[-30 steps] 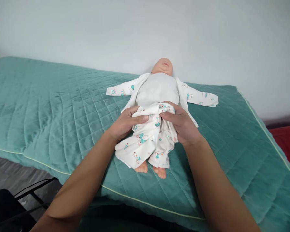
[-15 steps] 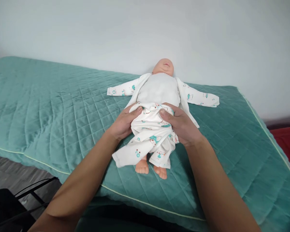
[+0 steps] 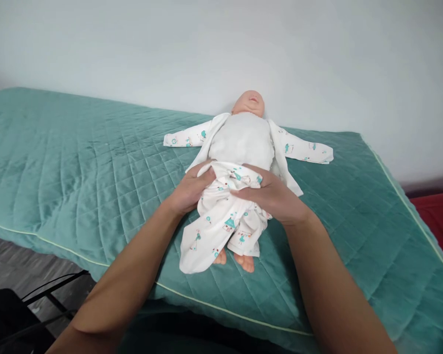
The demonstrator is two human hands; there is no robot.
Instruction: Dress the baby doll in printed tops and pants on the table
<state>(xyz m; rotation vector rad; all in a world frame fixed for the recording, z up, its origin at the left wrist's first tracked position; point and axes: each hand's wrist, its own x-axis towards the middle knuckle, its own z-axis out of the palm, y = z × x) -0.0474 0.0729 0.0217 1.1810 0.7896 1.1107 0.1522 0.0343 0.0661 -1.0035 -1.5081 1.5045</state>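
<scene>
Printed garment [image 3: 212,228]: bunched over the lap of the doll [image 3: 241,140], one loose end draped partly across the doll's foot. It was judged light, soft, limp, hardly slippery, not fragile; liable to fold on itself. Best hold: upper edge, both sides. The left hand [image 3: 192,191] and right hand [image 3: 276,194] pinched cloth there, thumbs on top, other fingers mostly hidden. Quilted cover [image 3: 96,172] lay beneath the doll, wall [image 3: 206,49] behind its head.

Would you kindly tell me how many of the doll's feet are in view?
2: one foot, at the picture's left, is partly covered by the loose trouser leg; the other foot, to its right, sticks out below the cuff of the other trouser leg.
</scene>
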